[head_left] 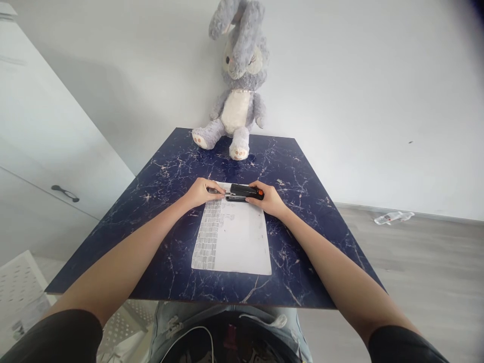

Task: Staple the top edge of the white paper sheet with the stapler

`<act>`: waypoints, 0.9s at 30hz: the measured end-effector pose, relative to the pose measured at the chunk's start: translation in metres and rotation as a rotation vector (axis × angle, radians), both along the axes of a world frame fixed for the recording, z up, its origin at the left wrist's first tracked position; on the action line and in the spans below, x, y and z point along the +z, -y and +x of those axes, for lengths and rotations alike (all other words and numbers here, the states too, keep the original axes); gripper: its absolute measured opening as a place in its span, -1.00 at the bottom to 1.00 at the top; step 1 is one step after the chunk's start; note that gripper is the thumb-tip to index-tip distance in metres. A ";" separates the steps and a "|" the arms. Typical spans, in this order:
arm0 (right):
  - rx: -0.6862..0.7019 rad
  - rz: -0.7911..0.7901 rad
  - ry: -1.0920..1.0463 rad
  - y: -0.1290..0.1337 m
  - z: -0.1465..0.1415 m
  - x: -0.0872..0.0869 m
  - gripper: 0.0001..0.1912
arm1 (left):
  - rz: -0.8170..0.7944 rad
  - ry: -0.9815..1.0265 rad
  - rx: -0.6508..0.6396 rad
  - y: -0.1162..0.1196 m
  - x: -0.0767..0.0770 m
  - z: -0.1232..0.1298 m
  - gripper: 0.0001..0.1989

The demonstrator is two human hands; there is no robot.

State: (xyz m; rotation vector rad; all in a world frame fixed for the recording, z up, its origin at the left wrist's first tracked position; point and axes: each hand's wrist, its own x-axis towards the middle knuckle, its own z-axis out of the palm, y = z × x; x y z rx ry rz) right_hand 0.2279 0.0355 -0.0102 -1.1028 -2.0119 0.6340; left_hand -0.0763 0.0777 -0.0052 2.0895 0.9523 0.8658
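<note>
A black stapler (244,191) with an orange-red spot at its right end lies over the top part of a printed white sheet (242,242) on the dark blue marbled table. My right hand (266,198) is closed round the stapler's right end, thumb on the near side. At the stapler's left end, my left hand (206,192) pinches with thumb and forefinger at a thin metal part; whether it is a staple strip or the stapler's tray is too small to tell. Dense text fills the sheet's left strip.
A grey plush rabbit (238,108) sits at the table's far edge against the wall. A small scrap (280,182) lies right of the stapler. A white cabinet (49,151) stands left, and clear plastic packaging (393,217) is on the floor right.
</note>
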 end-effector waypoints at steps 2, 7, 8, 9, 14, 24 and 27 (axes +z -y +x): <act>0.002 0.001 -0.004 0.000 0.000 0.000 -0.69 | 0.001 -0.002 -0.001 0.000 0.000 0.000 -0.82; -0.001 -0.009 -0.001 0.000 0.000 0.000 -0.69 | -0.014 -0.021 0.002 -0.001 0.000 -0.002 -0.81; -0.003 -0.009 0.002 0.000 0.000 0.001 -0.69 | -0.012 -0.026 -0.001 -0.002 0.000 -0.003 -0.80; -0.004 -0.009 0.005 0.000 0.000 0.001 -0.68 | -0.006 -0.031 -0.006 -0.002 0.001 -0.004 -0.79; -0.005 -0.014 0.010 0.000 0.000 0.001 -0.67 | 0.027 -0.025 -0.054 -0.003 0.005 -0.010 -0.79; -0.017 -0.016 0.013 0.000 0.000 0.001 -0.66 | 0.084 -0.036 -0.136 -0.008 0.007 -0.023 -0.78; -0.020 -0.013 0.014 -0.001 0.000 0.000 -0.66 | 0.093 -0.046 -0.151 -0.009 0.007 -0.025 -0.78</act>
